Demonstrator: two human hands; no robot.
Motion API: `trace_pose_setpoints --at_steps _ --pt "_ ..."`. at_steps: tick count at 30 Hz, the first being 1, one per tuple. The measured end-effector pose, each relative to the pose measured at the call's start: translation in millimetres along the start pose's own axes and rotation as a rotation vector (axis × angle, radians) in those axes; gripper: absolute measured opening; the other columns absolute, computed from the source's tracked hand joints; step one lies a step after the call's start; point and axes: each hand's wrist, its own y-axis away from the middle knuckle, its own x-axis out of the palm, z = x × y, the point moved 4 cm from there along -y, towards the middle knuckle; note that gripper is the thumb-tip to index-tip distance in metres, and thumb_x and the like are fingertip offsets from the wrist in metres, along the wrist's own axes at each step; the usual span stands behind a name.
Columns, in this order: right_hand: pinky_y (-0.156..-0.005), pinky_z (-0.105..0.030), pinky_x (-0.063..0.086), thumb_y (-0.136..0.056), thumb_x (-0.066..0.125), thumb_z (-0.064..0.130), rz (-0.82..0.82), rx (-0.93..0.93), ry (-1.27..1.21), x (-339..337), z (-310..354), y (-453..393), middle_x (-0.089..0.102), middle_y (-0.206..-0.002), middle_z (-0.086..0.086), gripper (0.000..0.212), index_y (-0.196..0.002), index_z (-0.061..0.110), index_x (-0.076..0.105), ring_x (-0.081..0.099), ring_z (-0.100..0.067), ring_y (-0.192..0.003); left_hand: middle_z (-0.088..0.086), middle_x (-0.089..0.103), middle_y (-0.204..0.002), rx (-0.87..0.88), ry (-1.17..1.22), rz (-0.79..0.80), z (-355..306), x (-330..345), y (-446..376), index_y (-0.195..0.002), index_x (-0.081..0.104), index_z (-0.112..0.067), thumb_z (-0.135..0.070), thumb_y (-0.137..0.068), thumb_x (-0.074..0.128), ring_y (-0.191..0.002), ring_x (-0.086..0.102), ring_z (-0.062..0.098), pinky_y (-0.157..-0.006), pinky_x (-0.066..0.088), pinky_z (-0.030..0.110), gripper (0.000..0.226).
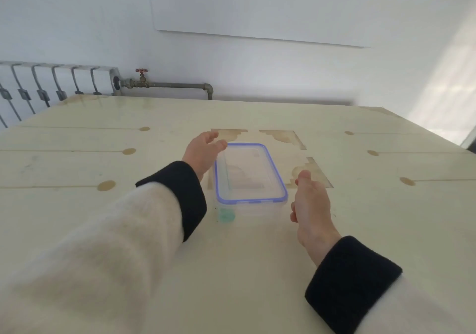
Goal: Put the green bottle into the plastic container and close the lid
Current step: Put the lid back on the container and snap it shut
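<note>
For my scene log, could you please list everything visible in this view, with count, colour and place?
plastic container: one, clear, table centre
lid: one, clear with blue rim, on top of the container
green bottle: one, seen faintly through the container's near left corner
table: one, cream, stained, fills the foreground
radiator: one, white, far left
pipe: one, grey, red valve, along the wall
left hand: open, at the lid's far left
right hand: open, right of the container

Bright, soft daylight – strongest on the wall (448,96) at right. Faint shadows, slight overall blur – wide-angle bending at edges.
</note>
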Motion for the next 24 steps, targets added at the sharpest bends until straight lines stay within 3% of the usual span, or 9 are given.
trace_pose_setpoints --at_steps 4,8,14,24 --pt "-0.051 -0.029 0.034 -0.093 0.033 0.041 -0.008 0.064 -0.103 -5.1 -6.0 18.5 0.041 -0.064 0.000 0.030 -0.086 0.017 0.049 0.039 -0.016 -0.055 0.001 0.048 -0.137 0.053 -0.063 0.073 -1.9 8.0 -8.6 -0.132 0.047 -0.018 -0.020 -0.089 0.051 -0.121 0.047 0.022 -0.103 0.037 0.035 0.043" --pt "-0.049 -0.029 0.041 -0.094 0.035 0.039 0.075 0.097 -0.149 0.3 -11.3 32.3 0.048 -0.066 -0.004 0.034 -0.070 0.017 0.047 0.052 -0.019 -0.055 0.003 0.050 -0.136 0.037 -0.073 0.106 2.6 10.1 -10.4 -0.132 0.047 -0.018 -0.017 -0.090 0.049 -0.119 0.050 0.023 -0.105 0.038 0.040 0.043" --pt "-0.059 -0.033 0.052 -0.094 0.036 0.039 0.104 0.065 -0.176 5.9 -9.2 37.6 0.053 -0.075 -0.005 0.030 -0.080 0.016 0.050 0.060 -0.020 -0.070 0.001 0.049 -0.137 0.032 -0.083 0.093 4.1 4.5 -8.3 -0.134 0.045 -0.017 -0.017 -0.091 0.048 -0.120 0.050 0.023 -0.105 0.037 0.037 0.043" --pt "-0.064 -0.035 0.051 -0.093 0.036 0.039 0.063 -0.002 -0.134 6.1 -1.2 21.1 0.052 -0.083 -0.004 0.028 -0.084 0.017 0.049 0.055 -0.018 -0.072 0.003 0.052 -0.134 0.020 -0.108 0.031 9.1 -18.4 4.2 -0.132 0.048 -0.018 -0.028 -0.087 0.056 -0.120 0.050 0.025 -0.105 0.038 0.044 0.047"
